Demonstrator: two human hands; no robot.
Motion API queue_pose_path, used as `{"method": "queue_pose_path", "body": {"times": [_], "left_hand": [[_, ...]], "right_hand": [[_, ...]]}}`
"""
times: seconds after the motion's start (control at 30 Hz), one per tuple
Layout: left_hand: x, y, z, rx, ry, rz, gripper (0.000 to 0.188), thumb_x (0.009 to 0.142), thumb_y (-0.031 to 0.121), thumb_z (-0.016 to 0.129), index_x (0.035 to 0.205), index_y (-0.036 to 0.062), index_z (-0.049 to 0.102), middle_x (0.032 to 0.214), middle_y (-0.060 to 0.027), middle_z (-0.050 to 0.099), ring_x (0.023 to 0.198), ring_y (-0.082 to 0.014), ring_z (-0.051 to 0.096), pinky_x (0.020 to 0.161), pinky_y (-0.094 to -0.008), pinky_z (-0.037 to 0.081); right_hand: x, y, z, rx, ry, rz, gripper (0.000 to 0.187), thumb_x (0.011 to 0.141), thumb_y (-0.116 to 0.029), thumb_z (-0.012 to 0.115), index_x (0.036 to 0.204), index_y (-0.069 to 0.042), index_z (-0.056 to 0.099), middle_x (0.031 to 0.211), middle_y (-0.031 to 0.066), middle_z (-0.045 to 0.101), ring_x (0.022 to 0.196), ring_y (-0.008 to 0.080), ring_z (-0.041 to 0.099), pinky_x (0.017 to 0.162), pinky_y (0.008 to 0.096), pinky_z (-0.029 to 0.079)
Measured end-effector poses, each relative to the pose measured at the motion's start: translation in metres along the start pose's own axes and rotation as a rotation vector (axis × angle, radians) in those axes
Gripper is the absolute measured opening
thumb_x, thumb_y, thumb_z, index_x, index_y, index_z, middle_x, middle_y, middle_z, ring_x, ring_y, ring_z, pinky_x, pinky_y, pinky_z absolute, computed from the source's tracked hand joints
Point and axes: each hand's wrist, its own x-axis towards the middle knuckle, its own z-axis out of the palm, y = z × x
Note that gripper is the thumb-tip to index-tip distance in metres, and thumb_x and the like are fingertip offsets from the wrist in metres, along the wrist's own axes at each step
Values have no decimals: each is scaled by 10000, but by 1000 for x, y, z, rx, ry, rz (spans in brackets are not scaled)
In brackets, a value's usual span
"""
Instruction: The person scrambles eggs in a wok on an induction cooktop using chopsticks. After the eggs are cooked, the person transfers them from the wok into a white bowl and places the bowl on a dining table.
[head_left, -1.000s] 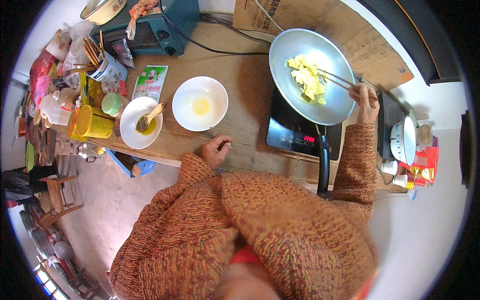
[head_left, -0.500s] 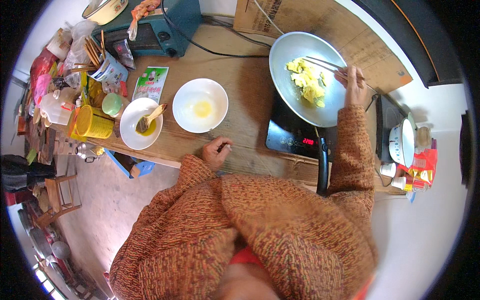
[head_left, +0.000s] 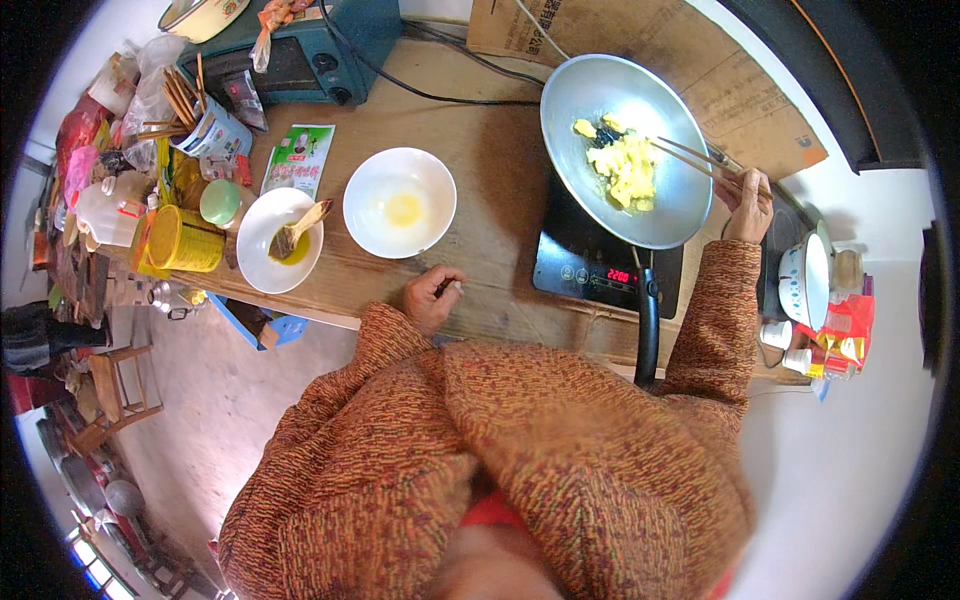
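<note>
My right hand (head_left: 748,203) is closed around a pair of chopsticks (head_left: 690,155). Their tips reach the yellow scrambled egg (head_left: 627,172) in a grey metal wok (head_left: 572,172); a dark patch shows at the egg's far left. The wok sits on a black induction cooker (head_left: 568,255) with a lit red display, its black handle (head_left: 648,330) pointing toward me. My left hand (head_left: 432,298) rests at the table's front edge with its fingers curled in, and nothing shows in them. Beyond it is a white bowl (head_left: 375,178) with a little yellow liquid left inside.
Farther left, a brush (head_left: 304,222) leans in a white bowl (head_left: 252,245) of oil. A yellow tub (head_left: 185,240), a holder of chopsticks (head_left: 222,135) and a green oven (head_left: 300,70) stand around it. Cardboard (head_left: 640,50) backs the wok. A patterned enamel bowl (head_left: 792,285) is at right.
My right hand has moved right, to beyond the wok's rim, drawing the chopsticks with it. The egg has shifted right, exposing a dark patch. My left hand stays in place.
</note>
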Motion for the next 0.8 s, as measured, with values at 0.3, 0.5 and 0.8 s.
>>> {"method": "queue_pose_path", "body": {"times": [0.3, 0.5, 0.8], "left_hand": [[1, 4, -4, 28, 16, 16, 116, 778, -8, 545, 884, 23, 583, 724, -46, 587, 636, -87, 537, 586, -234, 440], [0, 3, -1, -5, 32, -28, 112, 775, -11, 538, 871, 20, 587, 717, -50, 593, 623, -86, 556, 571, -230, 443], [1, 6, 0, -1, 13, 10, 121, 782, -12, 527, 884, 15, 587, 710, -60, 592, 663, -97, 573, 593, -233, 448]], "right_hand": [[-6, 25, 32, 45, -123, 26, 305, 878, -299, 551, 885, 5, 558, 835, 104, 591, 757, 193, 610, 693, 307, 534], [6, 42, 55, -70, -228, -92, 229, 901, -221, 529, 897, 3, 577, 834, 49, 578, 812, 128, 557, 766, 274, 488], [-9, -2, 58, -66, -360, -21, 261, 908, -236, 504, 885, 13, 578, 841, 80, 596, 814, 168, 583, 753, 296, 499]]}}
